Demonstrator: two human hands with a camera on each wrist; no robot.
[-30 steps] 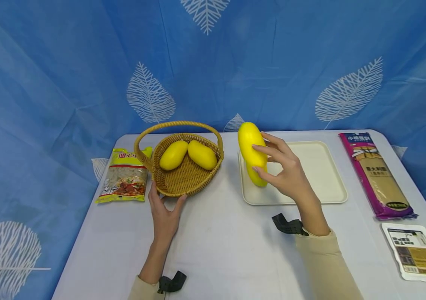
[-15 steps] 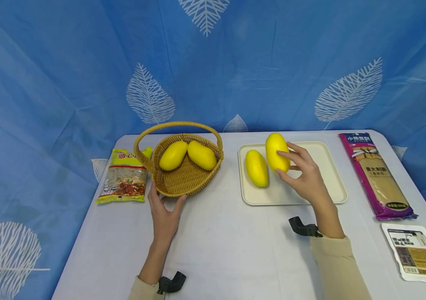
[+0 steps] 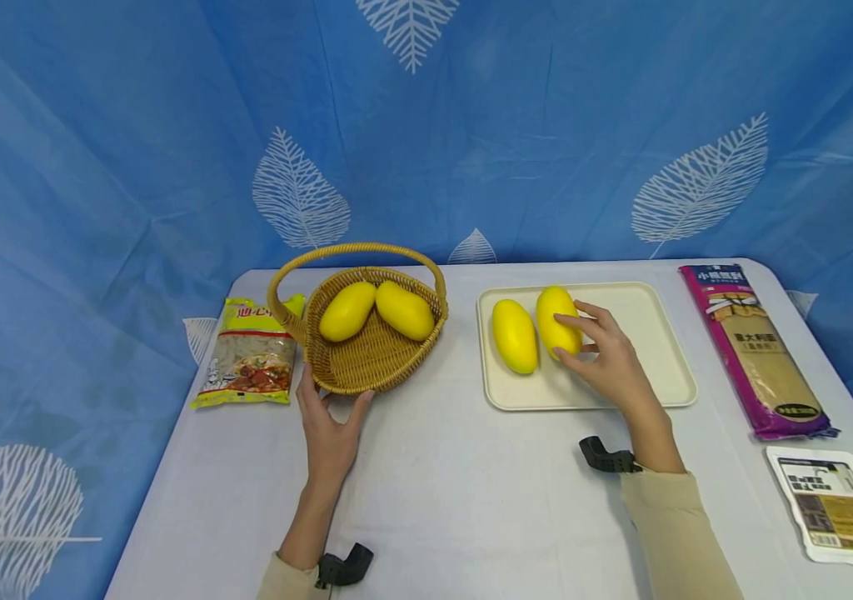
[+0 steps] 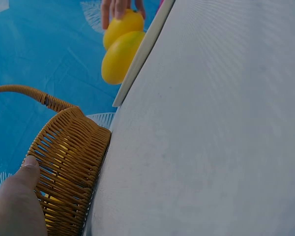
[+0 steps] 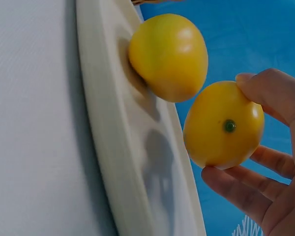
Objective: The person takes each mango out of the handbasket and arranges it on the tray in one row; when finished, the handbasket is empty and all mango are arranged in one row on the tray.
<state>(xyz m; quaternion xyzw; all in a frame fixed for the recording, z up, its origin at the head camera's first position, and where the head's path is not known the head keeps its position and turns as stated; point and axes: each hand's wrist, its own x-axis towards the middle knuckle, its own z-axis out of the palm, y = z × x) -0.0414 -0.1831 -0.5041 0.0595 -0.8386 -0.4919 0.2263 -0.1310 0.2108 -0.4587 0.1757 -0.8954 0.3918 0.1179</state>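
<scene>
My right hand (image 3: 610, 358) grips a yellow mango (image 3: 555, 312) by its side, thumb and fingers round it. In the right wrist view this mango (image 5: 221, 130) hangs just above the cream tray (image 5: 105, 128), its shadow falling on the tray. Left of it lies another mango (image 3: 514, 337) on the tray (image 3: 644, 333). My left hand (image 3: 331, 437) holds the near end of a wicker basket (image 3: 366, 358), its thumb (image 4: 30, 169) pressed to the outer weave. Two mangoes, a left one (image 3: 347, 312) and a right one (image 3: 405, 310), lie inside the basket.
A yellow-edged food packet (image 3: 250, 350) lies left of the basket. To the tray's right are a purple pasta packet (image 3: 760, 354) and a white pouch (image 3: 831, 504). The basket's handle (image 3: 359, 247) arches upright. A blue leaf-print cloth (image 3: 531, 125) hangs behind the table.
My right hand first left one mango on the tray's left side, moving right with the other. That second mango has since come down beside it. My left hand and the basket stayed put.
</scene>
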